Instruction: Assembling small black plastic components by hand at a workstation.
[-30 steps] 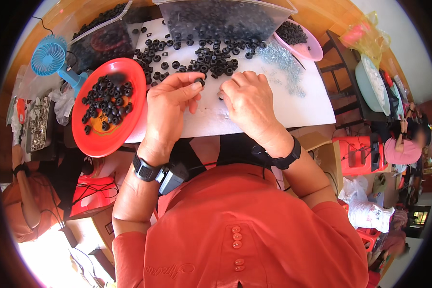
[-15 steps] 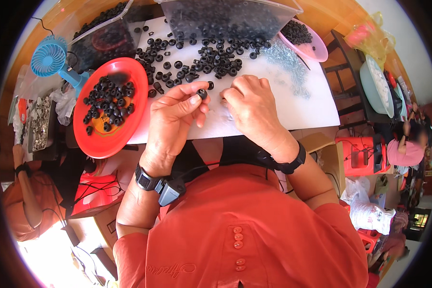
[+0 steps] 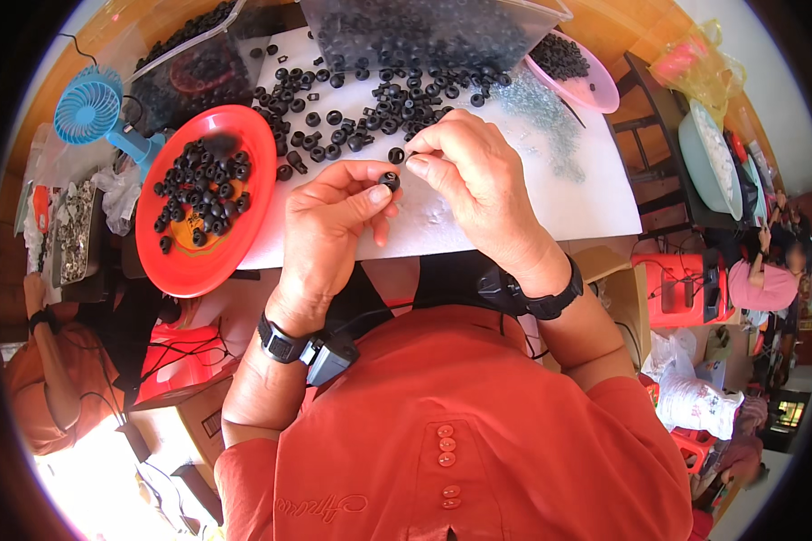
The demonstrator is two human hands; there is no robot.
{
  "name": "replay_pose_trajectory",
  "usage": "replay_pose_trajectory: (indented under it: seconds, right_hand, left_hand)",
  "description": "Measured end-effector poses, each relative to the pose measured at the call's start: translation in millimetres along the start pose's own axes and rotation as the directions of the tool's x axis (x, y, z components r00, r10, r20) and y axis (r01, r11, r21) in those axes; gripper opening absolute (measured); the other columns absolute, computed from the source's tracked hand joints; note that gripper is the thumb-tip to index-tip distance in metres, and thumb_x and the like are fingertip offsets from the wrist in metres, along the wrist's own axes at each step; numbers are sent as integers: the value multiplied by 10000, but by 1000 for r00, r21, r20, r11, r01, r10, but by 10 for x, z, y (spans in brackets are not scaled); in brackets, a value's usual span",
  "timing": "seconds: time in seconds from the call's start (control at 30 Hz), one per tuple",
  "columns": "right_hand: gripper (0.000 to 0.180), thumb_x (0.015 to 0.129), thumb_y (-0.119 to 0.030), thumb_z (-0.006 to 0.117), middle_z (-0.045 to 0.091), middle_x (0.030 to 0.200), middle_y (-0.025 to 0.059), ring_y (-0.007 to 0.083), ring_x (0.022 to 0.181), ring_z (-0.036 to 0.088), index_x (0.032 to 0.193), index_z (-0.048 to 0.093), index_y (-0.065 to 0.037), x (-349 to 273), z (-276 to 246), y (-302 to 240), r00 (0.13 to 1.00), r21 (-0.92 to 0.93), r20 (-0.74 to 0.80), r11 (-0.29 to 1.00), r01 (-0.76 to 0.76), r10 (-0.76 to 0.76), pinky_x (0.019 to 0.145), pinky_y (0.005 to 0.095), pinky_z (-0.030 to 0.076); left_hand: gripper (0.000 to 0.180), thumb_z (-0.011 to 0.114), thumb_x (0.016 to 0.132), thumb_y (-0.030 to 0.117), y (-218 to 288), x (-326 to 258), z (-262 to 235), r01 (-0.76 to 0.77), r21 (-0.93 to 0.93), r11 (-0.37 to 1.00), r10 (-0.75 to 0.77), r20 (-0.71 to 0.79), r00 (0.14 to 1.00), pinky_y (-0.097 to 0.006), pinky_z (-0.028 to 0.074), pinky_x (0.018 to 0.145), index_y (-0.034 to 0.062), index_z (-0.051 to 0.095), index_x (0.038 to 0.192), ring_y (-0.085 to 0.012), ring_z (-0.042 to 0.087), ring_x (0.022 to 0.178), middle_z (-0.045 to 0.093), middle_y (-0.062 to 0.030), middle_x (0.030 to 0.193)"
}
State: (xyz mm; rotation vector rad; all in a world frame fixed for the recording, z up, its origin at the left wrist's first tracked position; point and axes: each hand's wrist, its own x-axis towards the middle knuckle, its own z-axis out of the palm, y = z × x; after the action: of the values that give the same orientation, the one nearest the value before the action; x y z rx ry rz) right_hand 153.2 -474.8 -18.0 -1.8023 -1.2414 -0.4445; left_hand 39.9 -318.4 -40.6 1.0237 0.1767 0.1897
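My left hand [image 3: 329,216] is closed at the table's near edge, a small round black plastic piece [image 3: 389,180] with a hollow top pinched between thumb and forefinger. Just to its right, my right hand [image 3: 483,185] has thumb and forefinger pressed together in a pinch. What sits between those fingertips is too small to name. Beyond the held piece, a similar black piece [image 3: 396,155] lies on the white tabletop [image 3: 595,194]. Many more black pieces [image 3: 406,104] are scattered farther back.
On the left a red plate [image 3: 262,194] holds black pieces, beside a blue fan [image 3: 88,106]. Clear bins [image 3: 424,41] of black parts stand behind. Tiny shiny pieces [image 3: 546,122] lie by a pink bowl [image 3: 602,97] of small black parts. Other people sit at both sides.
My right hand has lifted slightly and turned, its pinched fingertips now nearer the black piece. The left hand has shifted a little to the right, still holding that piece.
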Motion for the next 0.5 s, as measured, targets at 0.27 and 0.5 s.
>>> replay_pose_trajectory:
  seconds: [0.27, 0.5]
  right_hand:
    - [123, 857, -109, 733, 579, 787, 54, 279, 764, 588, 858, 610, -98, 35, 95, -103, 997, -54, 34, 996, 64, -62, 677, 397, 420]
    - [123, 872, -92, 729, 572, 746, 79, 297, 664, 576, 840, 611, -75, -151, 281, -178, 982, 85, -104, 985, -150, 158, 600, 408, 448]
  left_hand:
    - [185, 636, 955, -14, -19, -10, 19, -10, 42, 999, 12, -25, 1000, -242, 498, 551, -72, 650, 1130, -135, 643, 759, 692, -102, 922]
    - [157, 646, 947, -13, -33, -16, 24, -21, -10, 1000, 20, -39, 999, -242, 490, 518, -69, 658, 1092, -124, 626, 719, 684, -91, 899]
